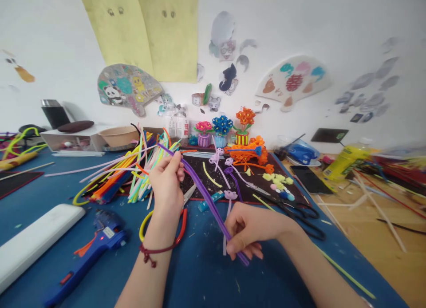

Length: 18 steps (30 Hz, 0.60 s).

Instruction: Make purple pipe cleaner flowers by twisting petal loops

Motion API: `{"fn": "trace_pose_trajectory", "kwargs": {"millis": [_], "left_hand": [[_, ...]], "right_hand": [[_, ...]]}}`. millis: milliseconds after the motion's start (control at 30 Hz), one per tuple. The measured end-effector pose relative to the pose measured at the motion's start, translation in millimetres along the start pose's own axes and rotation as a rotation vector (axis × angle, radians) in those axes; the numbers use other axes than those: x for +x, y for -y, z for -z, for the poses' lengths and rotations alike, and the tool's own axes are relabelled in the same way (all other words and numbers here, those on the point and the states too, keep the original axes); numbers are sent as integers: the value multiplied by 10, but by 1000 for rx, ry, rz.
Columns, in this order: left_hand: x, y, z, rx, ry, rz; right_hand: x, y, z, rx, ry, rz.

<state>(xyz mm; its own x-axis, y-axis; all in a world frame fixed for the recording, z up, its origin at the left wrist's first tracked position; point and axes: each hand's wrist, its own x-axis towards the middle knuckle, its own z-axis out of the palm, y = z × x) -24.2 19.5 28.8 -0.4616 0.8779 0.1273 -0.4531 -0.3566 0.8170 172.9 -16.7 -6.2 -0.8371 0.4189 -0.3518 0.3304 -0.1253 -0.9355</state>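
A long purple pipe cleaner [203,193] runs diagonally between my two hands over the blue table [206,277]. My left hand [166,180], with a dark red cord on its wrist, pinches the upper end near a pile of coloured pipe cleaners [129,170]. My right hand [248,230] is closed round the lower end, close to the table. A small lilac pipe-cleaner flower [230,195] on a stem lies just behind my right hand.
A blue glue gun [91,250] lies at the left beside a white flat case [33,241]. Black scissors [296,210], pompoms [278,180] and small flowers lie on a black mat [199,166]. Potted pipe-cleaner flowers [222,130] stand by the wall. A phone [309,179] and yellow bottle [346,161] are right.
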Motion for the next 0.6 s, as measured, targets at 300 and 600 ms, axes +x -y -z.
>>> {"fn": "trace_pose_trajectory", "kwargs": {"millis": [300,600], "left_hand": [[-2,4,9,-55,32,74],[-53,103,-3,55,257,215]], "right_hand": [[-19,-65,10,-75,-108,-83],[-17,-124,37,-123,-140,20]]}}
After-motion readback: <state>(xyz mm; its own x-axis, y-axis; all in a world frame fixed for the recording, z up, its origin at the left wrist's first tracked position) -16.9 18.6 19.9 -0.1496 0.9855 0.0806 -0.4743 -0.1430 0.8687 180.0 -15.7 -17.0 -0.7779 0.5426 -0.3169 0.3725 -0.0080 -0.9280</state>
